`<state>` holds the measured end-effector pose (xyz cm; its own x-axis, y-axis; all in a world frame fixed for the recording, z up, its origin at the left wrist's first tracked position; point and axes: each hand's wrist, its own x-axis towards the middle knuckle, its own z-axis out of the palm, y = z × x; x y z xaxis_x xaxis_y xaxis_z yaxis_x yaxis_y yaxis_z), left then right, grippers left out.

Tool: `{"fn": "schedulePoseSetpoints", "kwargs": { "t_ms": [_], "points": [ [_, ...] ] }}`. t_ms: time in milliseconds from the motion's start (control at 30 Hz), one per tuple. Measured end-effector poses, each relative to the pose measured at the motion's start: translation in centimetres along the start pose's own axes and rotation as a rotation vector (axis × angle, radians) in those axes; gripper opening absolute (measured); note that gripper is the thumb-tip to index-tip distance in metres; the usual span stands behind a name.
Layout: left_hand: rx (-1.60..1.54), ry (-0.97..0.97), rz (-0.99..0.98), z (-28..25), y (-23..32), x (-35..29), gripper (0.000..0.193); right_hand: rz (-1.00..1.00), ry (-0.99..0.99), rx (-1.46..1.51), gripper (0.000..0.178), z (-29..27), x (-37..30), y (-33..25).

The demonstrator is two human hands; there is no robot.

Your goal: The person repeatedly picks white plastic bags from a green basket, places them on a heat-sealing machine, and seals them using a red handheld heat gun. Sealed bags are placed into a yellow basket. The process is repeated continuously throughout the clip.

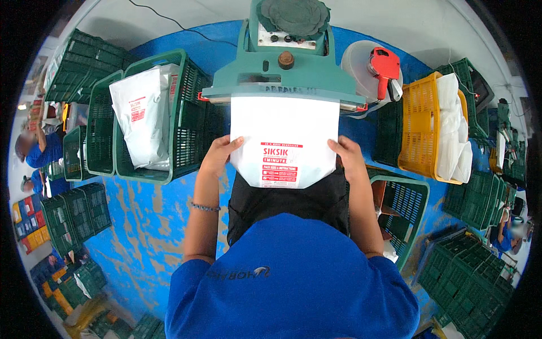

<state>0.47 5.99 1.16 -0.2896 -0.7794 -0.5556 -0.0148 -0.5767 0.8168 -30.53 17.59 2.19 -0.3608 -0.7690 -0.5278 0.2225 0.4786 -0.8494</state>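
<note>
A white bag (285, 121) was at a green machine (243, 76).
The left hand (222, 152) pinched one side, the right hand (351, 155) pinched the other, and the bag's top met the machine's front.

floor (132, 254): blue, worn patches | on it: green crate stacks (75, 217)

A blue shirt (293, 288), black trousers (257, 204) and beaded bracelet (204, 208) show.

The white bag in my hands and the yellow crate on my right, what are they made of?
White bag: probably plastic film; smooth, faintly satiny, curving softly along its bottom, though coated paper is possible. Yellow crate: likely moulded plastic, dull-finished, with slotted, evenly coloured walls.
</note>
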Motion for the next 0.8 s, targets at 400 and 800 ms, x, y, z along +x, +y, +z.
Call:
{"fn": "schedulePoseSetpoints", "kwargs": {
  "t_ms": [400,800],
  "points": [
    [-0.329,0.140,0.386,2.3,2.6,3.4,0.025,-0.416,0.250,0.017,0.011,1.8,3.2,-6.3],
    [-0.453,0.070,0.354,2.6,-2.8,3.2,0.030,-0.459,0.830,-1.202,0.039,-13.3,19.3,-6.1]
  ]
}}
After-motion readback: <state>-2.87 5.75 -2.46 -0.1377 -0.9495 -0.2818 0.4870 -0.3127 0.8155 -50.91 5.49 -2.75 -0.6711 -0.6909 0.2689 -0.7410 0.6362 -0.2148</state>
